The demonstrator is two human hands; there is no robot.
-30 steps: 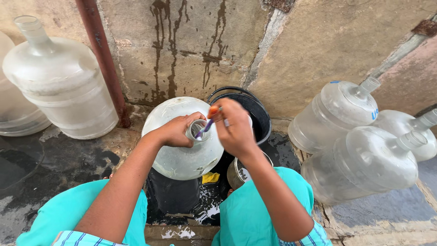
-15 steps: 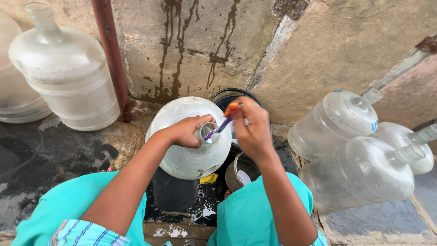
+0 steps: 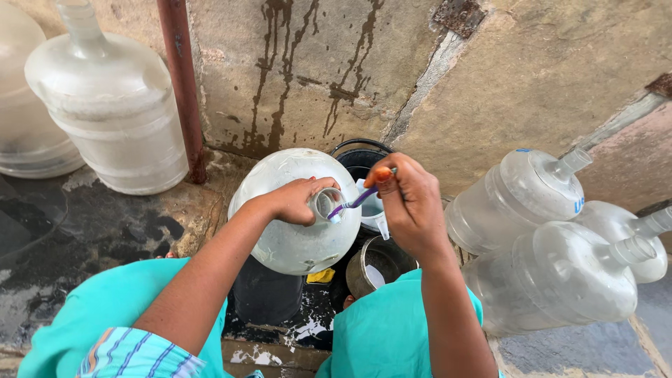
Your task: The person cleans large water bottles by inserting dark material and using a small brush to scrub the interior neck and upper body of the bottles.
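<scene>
A large clear water jug (image 3: 294, 224) lies tilted between my knees, its neck toward the right. My left hand (image 3: 297, 201) grips that neck. My right hand (image 3: 409, 203) holds a small purple-handled brush (image 3: 353, 203) with an orange end, its bristles at the mouth of the jug. Under the hands stand a black bucket (image 3: 357, 155) with a white scoop (image 3: 374, 213) in it, and a round metal pot (image 3: 381, 262).
More empty clear jugs stand upright at the left (image 3: 112, 119) and lie stacked on their sides at the right (image 3: 553, 273). A rusty red pipe (image 3: 178, 84) runs up the stained concrete wall. The stone floor is wet and dark.
The view has shifted a little. My right hand has drawn the brush slightly to the right at the jug's mouth; my left hand keeps its grip on the neck.
</scene>
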